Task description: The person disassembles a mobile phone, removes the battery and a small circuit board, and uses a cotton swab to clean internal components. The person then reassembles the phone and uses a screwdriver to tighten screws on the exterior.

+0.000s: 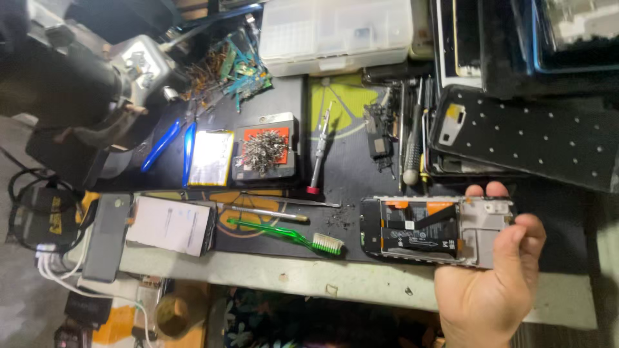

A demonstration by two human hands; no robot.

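Observation:
My right hand [493, 283] grips an opened smartphone [419, 229] by its right end, thumb over the front edge and fingertips showing behind it. The phone lies flat with its back cover off, showing a black battery, orange tape and a silver metal shield. It rests near the front edge of the black work mat [351, 167]. My left hand is out of sight. A green toothbrush [287, 235] lies just left of the phone, beside a small pile of dark debris [340, 219].
A metal tweezer [271, 211], a red-tipped screwdriver [318, 154], a tray of small screws [263, 151], blue-handled pliers [174, 145] and a battery [211, 156] lie on the mat. A clear parts box [335, 32] stands behind. Phone shells [535, 129] stack at right; two phones [138, 229] lie left.

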